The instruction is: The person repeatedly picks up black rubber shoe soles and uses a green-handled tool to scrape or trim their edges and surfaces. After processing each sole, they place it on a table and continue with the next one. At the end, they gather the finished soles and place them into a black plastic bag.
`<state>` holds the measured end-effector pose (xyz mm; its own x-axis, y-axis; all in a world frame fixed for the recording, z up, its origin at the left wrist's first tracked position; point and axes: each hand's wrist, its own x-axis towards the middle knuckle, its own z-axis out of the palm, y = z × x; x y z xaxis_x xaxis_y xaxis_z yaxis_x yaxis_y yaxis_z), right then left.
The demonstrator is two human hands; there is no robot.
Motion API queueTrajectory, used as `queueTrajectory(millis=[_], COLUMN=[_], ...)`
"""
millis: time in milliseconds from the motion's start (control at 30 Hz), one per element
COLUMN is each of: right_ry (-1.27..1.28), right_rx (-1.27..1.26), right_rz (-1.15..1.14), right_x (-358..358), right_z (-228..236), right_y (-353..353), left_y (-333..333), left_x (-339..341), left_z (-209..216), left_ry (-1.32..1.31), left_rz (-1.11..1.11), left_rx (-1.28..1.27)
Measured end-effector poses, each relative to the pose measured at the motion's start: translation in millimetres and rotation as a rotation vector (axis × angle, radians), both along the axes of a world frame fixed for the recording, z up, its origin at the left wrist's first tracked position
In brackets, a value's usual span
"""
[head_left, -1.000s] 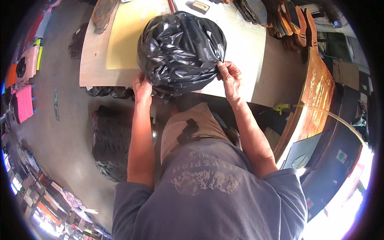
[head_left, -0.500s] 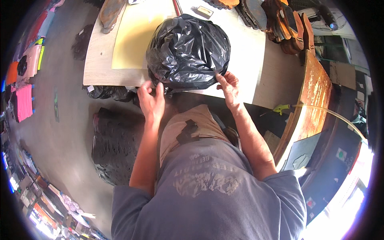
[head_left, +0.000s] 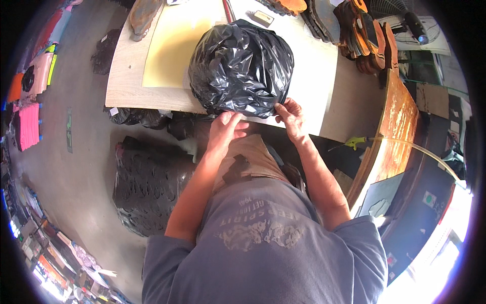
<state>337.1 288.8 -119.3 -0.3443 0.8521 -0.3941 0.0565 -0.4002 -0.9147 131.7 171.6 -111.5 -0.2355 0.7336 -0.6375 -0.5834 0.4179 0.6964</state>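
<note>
A full, rounded black plastic bag rests at the front edge of the table, its surface shiny and crumpled. My right hand pinches the bag's near right edge between thumb and fingers. At the near edge, left of it, my left hand has its thumb and forefinger closed on the plastic rim, while the other fingers stand loosely apart. What is inside the bag is hidden.
A yellow sheet lies on the pale table left of the bag. Dark and orange sole-shaped pieces are stacked at the back right. A worn wooden board and green air gun are at right; a black wrapped bundle is below left.
My left hand has moved right along the bag's near edge, closer to my right hand. The bag has shifted slightly right; my right hand still pinches it, a little lower.
</note>
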Motion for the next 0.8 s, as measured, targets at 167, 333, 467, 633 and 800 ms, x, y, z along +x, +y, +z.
queueTrajectory(millis=[167, 333, 467, 633, 800], right_ry=[0.116, 0.067, 0.013, -0.264, -0.074], right_rx=[-0.117, -0.285, -0.183, 0.168, 0.17], right_rz=[0.128, -0.096, 0.011, -0.066, -0.038], right_x=[10.5, 15.4, 4.2, 11.4, -5.5], right_z=[20.3, -6.5, -15.8, 35.9, 12.1], right_y=[11.3, 16.5, 21.2, 66.1, 97.9], left_y=[6.5, -2.4, -3.4, -1.1, 5.3], left_x=[-0.1, 7.6, 6.6, 2.9, 10.3], left_z=[-19.8, -47.6, -58.9, -50.0, -48.2], left_ry=[-0.307, 0.312, 0.347, 0.477, 0.588], left_rz=[0.077, -0.132, -0.178, -0.308, -0.373], left_rx=[0.131, 0.039, -0.136, -0.201, -0.228])
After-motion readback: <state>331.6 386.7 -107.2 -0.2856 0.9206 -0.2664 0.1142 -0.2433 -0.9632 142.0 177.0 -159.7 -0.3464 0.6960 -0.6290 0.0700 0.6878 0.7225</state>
